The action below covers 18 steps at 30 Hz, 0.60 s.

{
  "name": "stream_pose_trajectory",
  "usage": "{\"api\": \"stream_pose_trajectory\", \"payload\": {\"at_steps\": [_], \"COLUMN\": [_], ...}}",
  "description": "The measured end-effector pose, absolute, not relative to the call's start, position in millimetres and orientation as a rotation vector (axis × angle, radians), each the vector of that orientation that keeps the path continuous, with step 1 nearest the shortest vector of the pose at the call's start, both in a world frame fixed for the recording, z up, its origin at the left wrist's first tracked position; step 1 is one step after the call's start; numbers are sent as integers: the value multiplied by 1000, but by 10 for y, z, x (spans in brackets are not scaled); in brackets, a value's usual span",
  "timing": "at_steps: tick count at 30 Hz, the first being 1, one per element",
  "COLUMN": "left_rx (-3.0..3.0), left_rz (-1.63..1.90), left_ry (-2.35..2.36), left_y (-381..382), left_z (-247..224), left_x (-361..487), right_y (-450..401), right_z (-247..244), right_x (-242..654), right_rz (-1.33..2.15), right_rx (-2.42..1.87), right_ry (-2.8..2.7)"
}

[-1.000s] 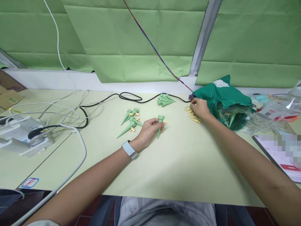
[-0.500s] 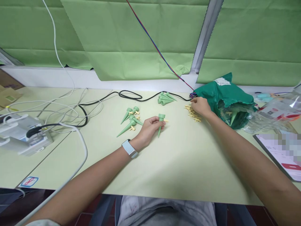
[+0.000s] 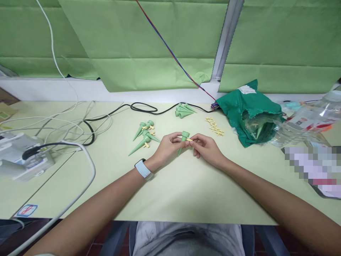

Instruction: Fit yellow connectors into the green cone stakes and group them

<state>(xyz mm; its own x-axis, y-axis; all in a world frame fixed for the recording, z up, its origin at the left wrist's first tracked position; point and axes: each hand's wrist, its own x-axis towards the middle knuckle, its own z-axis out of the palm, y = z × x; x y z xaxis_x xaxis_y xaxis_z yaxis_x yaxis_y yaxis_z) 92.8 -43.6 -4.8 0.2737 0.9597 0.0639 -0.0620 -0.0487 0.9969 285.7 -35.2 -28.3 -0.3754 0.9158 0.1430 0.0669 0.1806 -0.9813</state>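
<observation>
My left hand (image 3: 170,145) is closed around a green plant watering spike (image 3: 185,135), its cap up and its point slanting down. A small yellow valve (image 3: 189,139) sticks out of the spike's side below the cap. The fingertips of my right hand (image 3: 206,147) pinch at this valve, close against the left fingers; whether a second small piece is in them is hidden. Left of the hands lie several green spikes with yellow valves (image 3: 144,137). Farther back is a bunch of green spikes without visible valves (image 3: 183,110), and loose yellow valves (image 3: 214,127) lie to its right.
A torn green plastic bag (image 3: 237,110) and a clear bottle (image 3: 306,117) stand at the right, with a partly blurred flat device (image 3: 309,177) before them. White power adapters (image 3: 26,156) and tangled cables fill the left. A black cable (image 3: 145,108) runs along the back.
My right hand has come from the loose yellow valves to the spike in my left hand and now pinches at its valve. The left hand keeps its hold. The view has shifted slightly.
</observation>
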Motion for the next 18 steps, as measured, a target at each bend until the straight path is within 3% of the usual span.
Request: {"api": "stream_pose_trajectory", "payload": {"at_steps": [10,18], "left_rx": [1432,1179], "left_rz": [1039,978], "left_ry": [883,769], "left_y": [-458,-484], "left_z": [-19,-24], "left_x": [926,959], "right_y": [-279,-311], "right_z": [-207,-101], "right_x": [2944,2999], "right_rz": [1532,1176], "right_rx": [-858,-882], "right_ry": [-1517,-1799]}}
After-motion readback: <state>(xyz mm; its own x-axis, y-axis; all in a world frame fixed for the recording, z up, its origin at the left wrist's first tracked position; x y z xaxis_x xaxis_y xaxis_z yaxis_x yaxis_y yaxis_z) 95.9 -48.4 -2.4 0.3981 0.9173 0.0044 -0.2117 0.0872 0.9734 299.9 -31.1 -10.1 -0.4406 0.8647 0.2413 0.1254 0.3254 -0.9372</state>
